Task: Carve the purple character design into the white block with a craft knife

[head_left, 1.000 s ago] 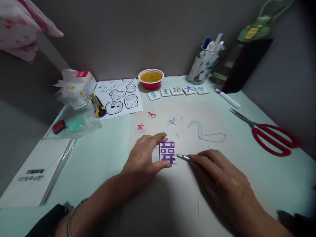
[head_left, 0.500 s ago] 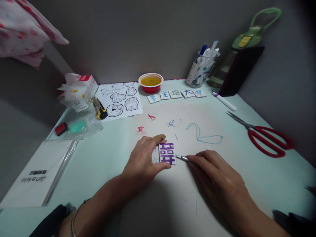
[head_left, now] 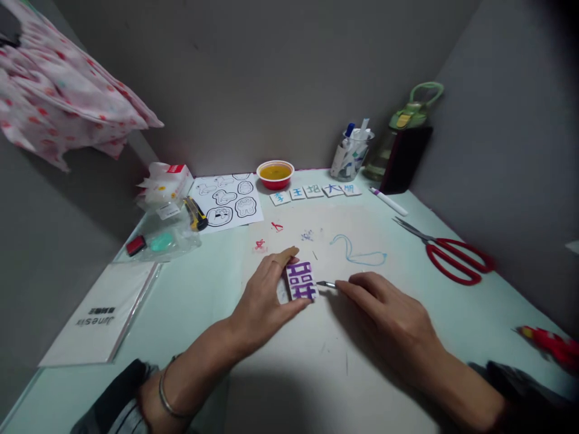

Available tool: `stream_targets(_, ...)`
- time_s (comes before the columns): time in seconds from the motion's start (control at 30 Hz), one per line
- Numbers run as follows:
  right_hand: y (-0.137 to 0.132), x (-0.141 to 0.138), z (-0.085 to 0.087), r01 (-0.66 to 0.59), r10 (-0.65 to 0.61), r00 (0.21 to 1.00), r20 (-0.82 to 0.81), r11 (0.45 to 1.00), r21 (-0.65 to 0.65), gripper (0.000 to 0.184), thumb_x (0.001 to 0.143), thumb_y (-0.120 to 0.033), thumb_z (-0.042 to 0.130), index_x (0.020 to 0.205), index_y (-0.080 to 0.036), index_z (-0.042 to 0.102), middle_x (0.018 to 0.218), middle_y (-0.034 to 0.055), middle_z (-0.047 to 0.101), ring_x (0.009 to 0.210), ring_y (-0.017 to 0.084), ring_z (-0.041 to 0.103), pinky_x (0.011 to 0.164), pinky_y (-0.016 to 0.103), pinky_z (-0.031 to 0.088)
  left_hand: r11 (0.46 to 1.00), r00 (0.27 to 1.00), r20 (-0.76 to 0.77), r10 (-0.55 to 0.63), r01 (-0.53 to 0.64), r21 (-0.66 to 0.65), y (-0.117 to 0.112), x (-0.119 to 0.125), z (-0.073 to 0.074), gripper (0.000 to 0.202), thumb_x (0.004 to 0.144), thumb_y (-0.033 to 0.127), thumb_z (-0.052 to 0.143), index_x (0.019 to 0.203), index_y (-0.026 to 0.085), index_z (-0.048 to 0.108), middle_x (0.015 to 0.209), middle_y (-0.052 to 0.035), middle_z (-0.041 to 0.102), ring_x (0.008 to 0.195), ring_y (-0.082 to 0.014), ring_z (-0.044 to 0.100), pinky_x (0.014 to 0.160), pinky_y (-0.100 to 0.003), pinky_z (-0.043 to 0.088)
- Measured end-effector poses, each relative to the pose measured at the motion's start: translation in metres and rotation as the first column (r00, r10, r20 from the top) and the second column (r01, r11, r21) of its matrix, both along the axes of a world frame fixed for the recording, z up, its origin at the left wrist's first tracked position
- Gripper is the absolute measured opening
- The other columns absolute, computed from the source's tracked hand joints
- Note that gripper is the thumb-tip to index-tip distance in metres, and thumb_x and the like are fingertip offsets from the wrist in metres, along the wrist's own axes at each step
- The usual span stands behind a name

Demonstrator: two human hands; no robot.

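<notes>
In the head view, my left hand [head_left: 262, 289] grips a small white square block [head_left: 301, 280] by its edges, thumb on the near side and fingers on the far side. A bold purple character covers its top. A tan bandage-like wrap [head_left: 288, 255] is on one of the left fingers. My right hand [head_left: 389, 313] pinches a slim silver craft knife [head_left: 330, 284] like a pen. Its blade points left at the block's right edge; I cannot tell whether it touches. Both hands rest over a pale board [head_left: 289, 361] with red, purple and blue marks.
Several lettered tiles [head_left: 313, 191] line the back, near a red-and-white bowl [head_left: 275, 175] of yellow liquid. Right: red-handled scissors [head_left: 459, 259], a white marker [head_left: 389, 202], a pen cup [head_left: 350, 160], a green bottle [head_left: 411, 117]. Left: a yellow-black box cutter [head_left: 196, 214] and a packaged pad [head_left: 102, 313].
The camera view has shifted, bringing a red object into sight at the right edge. The block appears slightly more tilted. Both hands keep their holds, and the knife stays at the block's right edge.
</notes>
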State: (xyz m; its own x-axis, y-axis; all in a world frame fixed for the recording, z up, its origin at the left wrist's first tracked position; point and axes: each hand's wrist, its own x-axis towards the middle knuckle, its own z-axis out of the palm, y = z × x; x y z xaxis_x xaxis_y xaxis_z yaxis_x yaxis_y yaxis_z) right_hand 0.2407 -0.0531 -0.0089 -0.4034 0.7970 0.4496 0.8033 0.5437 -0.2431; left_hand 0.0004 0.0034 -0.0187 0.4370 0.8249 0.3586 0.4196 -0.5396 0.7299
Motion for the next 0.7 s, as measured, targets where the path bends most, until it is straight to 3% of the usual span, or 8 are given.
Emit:
stream_targets(0.13,0.002,0.000,0.003,0.063,-0.111,0.970,-0.217,0.974,-0.216,0.028,0.095,-0.018,0.048,0.117,-0.020,0.064,0.105,0.0101,0.064,0.079,0.019,0.061,0.063,0.032,0.046,0.987,0.997,-0.032,0.069,-0.063,0.149,-0.002,0.002,0.004,0.078,0.080,0.015,0.076,0.145,0.022,0.034,0.127,-0.0113,0.056,0.117,-0.0280,0.053,0.102,-0.050,0.047)
stream_targets(0.27,0.006,-0.006,0.017,0.125,-0.243,0.901,-0.359,0.939,-0.321,0.021,0.094,-0.033,0.055,0.099,-0.017,0.067,0.079,0.0053,0.065,0.063,0.016,0.057,0.057,0.029,0.047,0.955,0.989,-0.020,0.146,-0.136,0.262,-0.011,0.001,0.011,0.078,0.082,0.012,0.074,0.147,0.021,0.031,0.126,-0.0124,0.055,0.117,-0.0292,0.051,0.101,-0.051,0.047)
stream_targets(0.37,0.005,-0.017,0.027,0.077,-0.275,0.855,-0.440,0.905,-0.418,0.022,0.090,-0.035,0.059,0.087,-0.017,0.071,0.066,0.0021,0.063,0.057,0.015,0.055,0.050,0.027,0.043,0.938,0.993,-0.006,0.120,-0.111,0.328,-0.024,0.003,0.016,0.076,0.085,0.012,0.070,0.148,0.021,0.030,0.125,-0.0132,0.054,0.116,-0.0293,0.051,0.099,-0.051,0.048)
stream_targets(0.5,0.001,-0.034,0.031,0.027,-0.288,0.806,-0.517,0.890,-0.455,0.020,0.086,-0.034,0.063,0.081,-0.018,0.073,0.071,0.0032,0.064,0.066,0.017,0.056,0.057,0.030,0.043,0.906,0.997,-0.007,0.074,-0.064,0.419,-0.040,0.008,0.020,0.072,0.088,0.013,0.066,0.150,0.016,0.029,0.123,-0.0159,0.054,0.112,-0.0285,0.051,0.095,-0.047,0.051)
stream_targets(0.7,0.000,-0.048,0.030,0.032,-0.316,0.781,-0.539,0.882,-0.471,0.019,0.084,-0.028,0.064,0.069,-0.017,0.067,0.067,0.0013,0.059,0.065,0.016,0.052,0.059,0.030,0.039,0.844,0.990,-0.080,0.113,-0.053,0.534,-0.044,0.010,0.020,0.071,0.090,0.009,0.061,0.151,0.014,0.025,0.120,-0.0161,0.054,0.112,-0.0283,0.051,0.095,-0.045,0.052)
